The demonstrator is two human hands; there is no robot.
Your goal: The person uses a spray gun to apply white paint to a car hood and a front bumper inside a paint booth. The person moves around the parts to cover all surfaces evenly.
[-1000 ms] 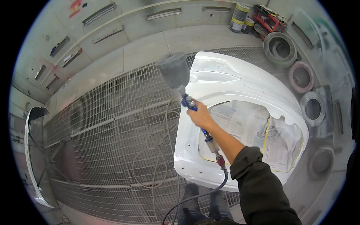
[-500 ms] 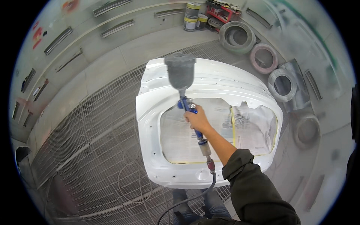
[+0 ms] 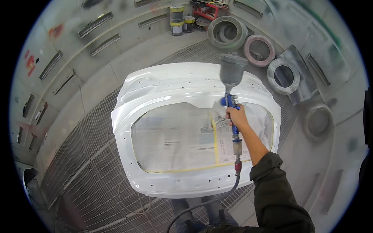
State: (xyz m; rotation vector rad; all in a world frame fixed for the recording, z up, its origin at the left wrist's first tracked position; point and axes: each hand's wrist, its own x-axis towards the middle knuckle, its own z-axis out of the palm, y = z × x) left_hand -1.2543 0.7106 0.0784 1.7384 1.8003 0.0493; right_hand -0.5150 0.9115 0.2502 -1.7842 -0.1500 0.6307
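Observation:
My right hand is wrapped round a blue spray gun with a grey paint cup on top. Below my fingers hang an inline filter, a red coupling and a dark hose running toward my legs. The gun is over the right half of a white car tailgate panel, whose window opening is covered with newspaper sheets edged and joined by yellow tape. My left hand is out of sight.
Slatted metal grating lies under the panel. Stacked cans and a red rack stand at the back wall. Several coated tyres and a metal sheet line the right side. A dark-edged piece sits at the left wall.
The view has shifted, bringing the tailgate square in front of me. My right hand and the spray gun have moved rightward across it, from its left side to its right half.

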